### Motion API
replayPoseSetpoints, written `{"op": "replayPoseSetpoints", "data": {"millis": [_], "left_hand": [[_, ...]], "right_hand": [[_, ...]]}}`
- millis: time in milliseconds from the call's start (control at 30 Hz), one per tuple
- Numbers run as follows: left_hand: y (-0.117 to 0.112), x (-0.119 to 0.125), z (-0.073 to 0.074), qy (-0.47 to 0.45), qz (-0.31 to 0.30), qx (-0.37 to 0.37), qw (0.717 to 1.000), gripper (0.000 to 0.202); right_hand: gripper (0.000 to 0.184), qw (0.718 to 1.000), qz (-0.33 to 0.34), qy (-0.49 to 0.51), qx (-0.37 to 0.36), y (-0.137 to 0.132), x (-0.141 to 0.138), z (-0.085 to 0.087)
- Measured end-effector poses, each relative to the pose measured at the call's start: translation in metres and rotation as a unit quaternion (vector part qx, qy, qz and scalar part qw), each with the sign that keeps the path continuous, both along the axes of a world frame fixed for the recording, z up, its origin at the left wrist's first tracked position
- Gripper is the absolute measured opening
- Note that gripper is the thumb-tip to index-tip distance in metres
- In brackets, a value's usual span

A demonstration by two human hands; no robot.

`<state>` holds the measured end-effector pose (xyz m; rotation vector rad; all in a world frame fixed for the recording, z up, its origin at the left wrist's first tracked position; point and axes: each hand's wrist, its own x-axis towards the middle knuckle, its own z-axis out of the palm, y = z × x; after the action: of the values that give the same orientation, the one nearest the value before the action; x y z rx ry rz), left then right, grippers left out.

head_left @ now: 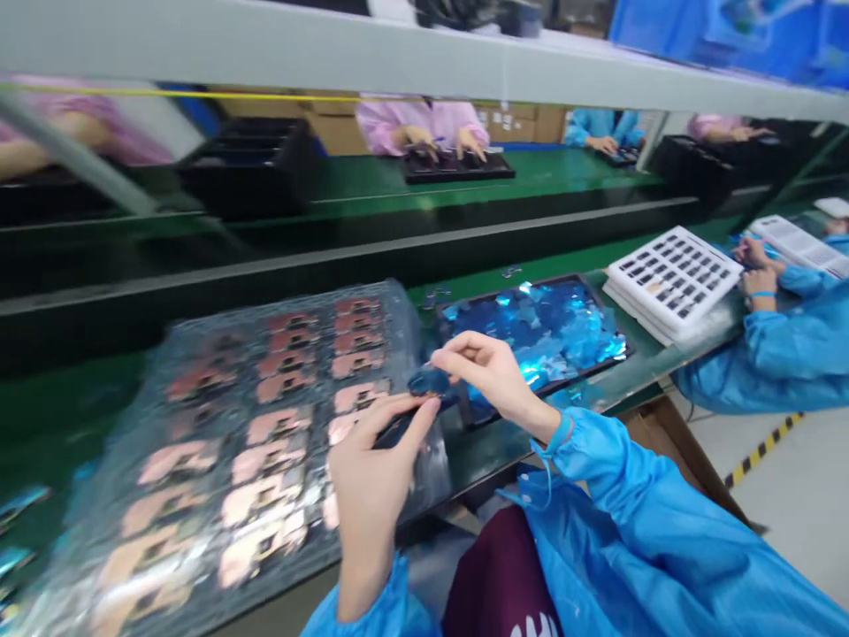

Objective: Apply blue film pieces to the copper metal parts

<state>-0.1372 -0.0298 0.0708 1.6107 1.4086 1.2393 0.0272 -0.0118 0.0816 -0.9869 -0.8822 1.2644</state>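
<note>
A small dark part with a bluish, shiny face is held up between my hands, above the table's front edge. My left hand has thumb and forefinger closed around its lower side. My right hand is pinched at its upper right edge; whether a thin film lies between those fingertips is too small to tell. To the left lies a clear plastic tray with rows of copper-coloured parts. Right behind my right hand is a dark tray heaped with shiny blue film pieces.
White slotted trays are stacked at the right, near a co-worker's hands. A grey shelf beam crosses above. Other people work at the green bench opposite, beside black bins. Loose shiny pieces lie at far left.
</note>
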Motion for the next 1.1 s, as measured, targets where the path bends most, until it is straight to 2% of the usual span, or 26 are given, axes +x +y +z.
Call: {"op": "replayPoseSetpoints", "data": {"millis": [167,367,433,500,600,667,767,867,933,1000,1100], "left_hand": [[0.002,0.009,0.006,0.066,-0.042,-0.065,0.995,0.027],[0.003,0.017,0.004,0.073,-0.078,-0.102,0.989,0.027],[0.003,0.019,0.003,0.065,-0.075,-0.114,0.988,0.025],[0.004,0.02,0.004,0.065,-0.072,-0.113,0.989,0.023],[0.005,0.023,0.006,0.05,-0.093,-0.129,0.986,0.023],[0.007,0.024,0.006,0.02,-0.108,-0.151,0.982,0.024],[0.007,0.024,0.007,-0.02,-0.113,-0.168,0.979,0.024],[0.005,0.024,0.006,-0.034,-0.116,-0.176,0.977,0.023],[0.002,0.022,0.007,-0.047,-0.117,-0.18,0.976,0.025],[-0.001,0.02,0.008,-0.056,-0.117,-0.182,0.975,0.026],[-0.004,0.012,0.011,-0.055,-0.105,-0.182,0.976,0.028]], "right_hand": [[0.053,0.993,0.05,0.089,-0.062,0.011,0.021,-0.012],[0.044,0.986,0.076,0.094,-0.113,0.022,0.037,-0.028],[0.04,0.993,0.045,0.068,-0.085,0.022,0.036,-0.031],[0.034,0.999,-0.024,0.013,-0.021,0.018,0.034,-0.033],[0.02,0.991,-0.093,-0.074,0.068,0.011,0.032,-0.033],[0.017,0.989,-0.074,-0.092,0.089,0.012,0.032,-0.034],[0.024,0.991,-0.04,-0.098,0.082,0.016,0.032,-0.037],[0.028,0.984,-0.055,-0.146,0.091,0.02,0.037,-0.038],[0.028,0.97,-0.076,-0.203,0.111,0.024,0.046,-0.04],[0.027,0.944,-0.099,-0.294,0.116,0.03,0.06,-0.044],[0.027,0.867,-0.056,-0.49,0.068,0.046,0.087,-0.057]]}}
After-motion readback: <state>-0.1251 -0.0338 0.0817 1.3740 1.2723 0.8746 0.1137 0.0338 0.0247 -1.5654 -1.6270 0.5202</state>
